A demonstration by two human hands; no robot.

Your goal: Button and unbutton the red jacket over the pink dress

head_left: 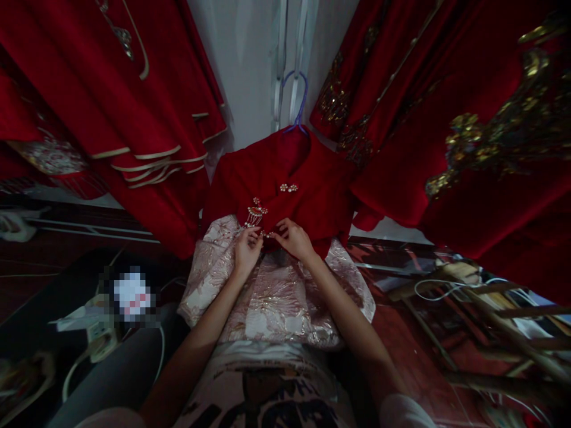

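A red top [312, 178] hangs on a purple hanger [305, 98] before me, with a pale brocade skirt [276, 297] showing below it. Beaded flower clasps [288, 188] sit at its chest, and a beaded tassel ornament [256, 213] lies lower to the left. At the top's lower front edge, my left hand [248, 251] pinches one end of a small beaded clasp [266, 235]. The thumb and fingers of my right hand [297, 241] are closed on its other end. Whether the clasp's two halves are joined is too small to tell.
Red garments [147, 77] hang at the left, and others with gold sequin trim [473, 142] hang at the right. A power strip [100, 339] with a white cable lies at the lower left. A wooden rack [499, 309] stands at the lower right.
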